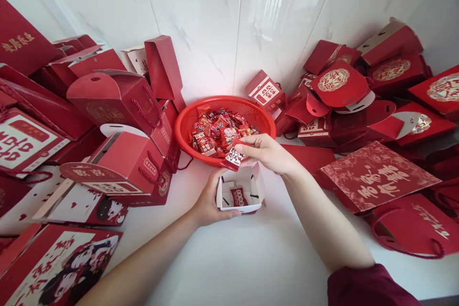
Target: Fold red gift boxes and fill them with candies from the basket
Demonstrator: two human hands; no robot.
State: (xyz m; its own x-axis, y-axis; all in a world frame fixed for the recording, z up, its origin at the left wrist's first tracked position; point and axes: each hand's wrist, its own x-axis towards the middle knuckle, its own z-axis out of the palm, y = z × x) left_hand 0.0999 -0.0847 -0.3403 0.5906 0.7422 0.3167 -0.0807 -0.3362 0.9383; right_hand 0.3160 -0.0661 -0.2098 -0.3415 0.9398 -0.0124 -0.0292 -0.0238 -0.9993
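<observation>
A small open gift box (pixel 225 202), white inside, sits upright in my left hand (pixel 208 201), with the fingers and thumb wrapped round its left side and front. At the bottom of the box lies one red wrapped candy (pixel 238 197). Dark cord ends show on the inner walls. Just above the box's far edge, my right hand (pixel 263 153) pinches a red-and-white wrapped candy (pixel 234 158). Behind both hands stands a red plastic basket (pixel 182 141) holding a pile of wrapped candies (pixel 217 129).
Red gift boxes with rope handles (pixel 114 162) are stacked on the left. More red boxes (pixel 376 177) crowd the right side, and one printed box (pixel 265 91) leans behind the basket. White wall tiles (pixel 201 24) rise behind the white tabletop (pixel 229 258).
</observation>
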